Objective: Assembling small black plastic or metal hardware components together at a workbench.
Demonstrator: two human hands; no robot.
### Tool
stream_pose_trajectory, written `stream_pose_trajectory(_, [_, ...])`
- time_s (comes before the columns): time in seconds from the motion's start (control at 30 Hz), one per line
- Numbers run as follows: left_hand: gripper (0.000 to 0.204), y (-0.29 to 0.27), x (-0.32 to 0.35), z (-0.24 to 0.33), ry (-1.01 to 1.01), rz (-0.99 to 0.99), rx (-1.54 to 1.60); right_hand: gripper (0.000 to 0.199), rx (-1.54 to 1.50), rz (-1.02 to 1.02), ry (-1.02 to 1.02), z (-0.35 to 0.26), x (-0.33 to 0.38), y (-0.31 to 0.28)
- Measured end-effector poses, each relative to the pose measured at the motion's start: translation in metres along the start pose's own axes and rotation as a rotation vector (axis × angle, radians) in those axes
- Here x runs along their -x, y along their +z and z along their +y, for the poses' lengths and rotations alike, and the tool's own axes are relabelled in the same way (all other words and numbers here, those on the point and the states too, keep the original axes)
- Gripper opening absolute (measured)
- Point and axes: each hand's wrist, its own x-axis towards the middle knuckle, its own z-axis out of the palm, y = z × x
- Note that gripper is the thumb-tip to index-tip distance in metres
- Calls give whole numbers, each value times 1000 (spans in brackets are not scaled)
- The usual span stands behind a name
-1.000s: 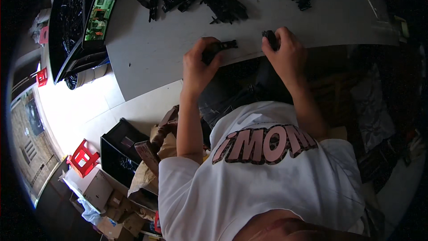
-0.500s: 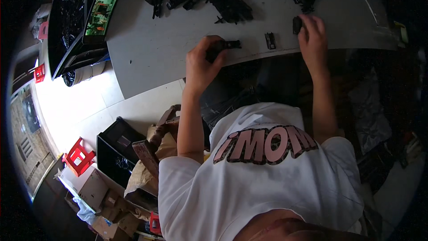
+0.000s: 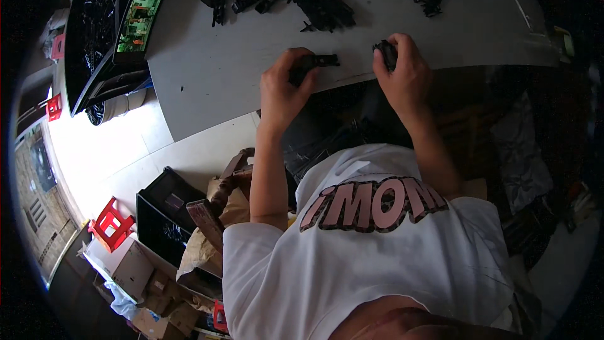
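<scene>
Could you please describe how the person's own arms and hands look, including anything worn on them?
The left hand and right hand are ungloved, and the forearms are bare, with no watch or bracelet visible. Short white sleeves belong to a T-shirt with large pink lettering.

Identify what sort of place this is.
Probably a small workshop or home assembly space, judging by the loose black parts heaped on a grey table and the cardboard boxes piled on the left.

Pale tiled floor [image 3: 204, 126], bright at left, beside a grey table [image 3: 214, 79].
</scene>
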Motion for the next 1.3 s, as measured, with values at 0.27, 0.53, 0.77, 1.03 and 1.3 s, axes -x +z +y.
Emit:
stream_pose_trajectory(0.27, [28, -3, -1, 0, -65, -27, 47, 35, 84, 9, -45, 4, 7, 13])
stream_pose_trajectory(0.53, [32, 1, 0, -1, -35, -94, 13, 29, 47, -194, 72, 8, 6, -4])
stream_pose_trajectory(0.77, [32, 3, 0, -3, 81, -57, -20, 31, -418, -472, -189, -21, -16, -5])
stream_pose_trajectory(1.03, [32, -2, -3, 0, -3, -171, 92, 33, -375, -512, -286, -19, -22, -3])
stream_pose_trajectory(1.3, [26, 10, -2, 8, 44, -122, 12, 37, -338, -514, -330, -25, -17, -8])
